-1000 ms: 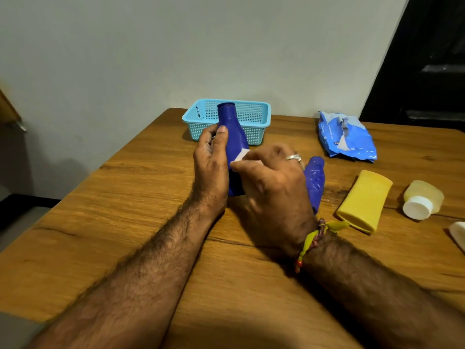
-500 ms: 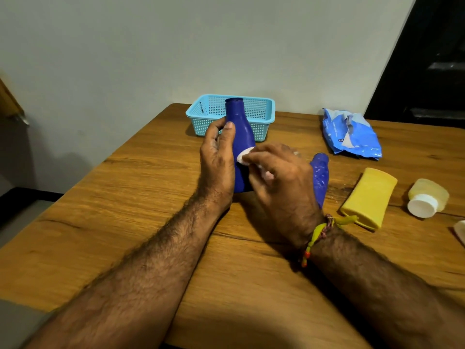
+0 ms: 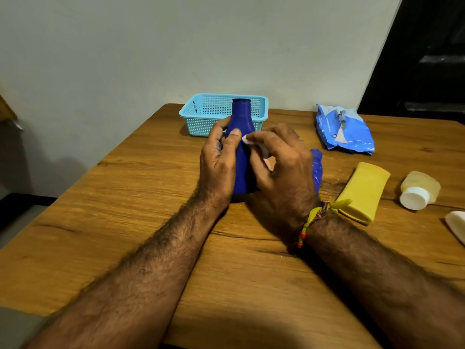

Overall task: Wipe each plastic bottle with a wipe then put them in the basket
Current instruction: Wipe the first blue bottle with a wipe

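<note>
A: Left part of the view, what is shown?

B: The wooden counter [image 3: 141, 187], and at its far edge the light blue basket [image 3: 201, 119], a mesh-walled tray. My left hand [image 3: 219, 159] stands in front of it, fingers and thumb curled round the upright dark blue bottle [image 3: 241, 157], thumb laid against the bottle's near face. The bottle rests base-down on the counter; its neck rises in front of the basket's wall.

A: And at the centre?

B: My right hand [image 3: 284, 170], just beside the left, pinches a small white wipe [image 3: 247, 140] between thumb and fingertips and presses it to the bottle's shoulder. The wipe nearly touches my left thumb tip. A yellow and red thread band [image 3: 312, 220] circles the right wrist. Behind that hand lies a second blue bottle [image 3: 317, 167], mostly hidden; only its upper part shows.

A: To the right?

B: A blue wipes packet [image 3: 344, 132] lies near the far edge, its flap open. Nearer to me, a yellow bottle [image 3: 362, 190] lies flat on the counter, and just beside it a pale yellow bottle with white cap [image 3: 417, 190] lies on its side, cap toward me. At the frame's right border a white object [image 3: 456, 222] is cut off; I cannot tell what it is.
</note>
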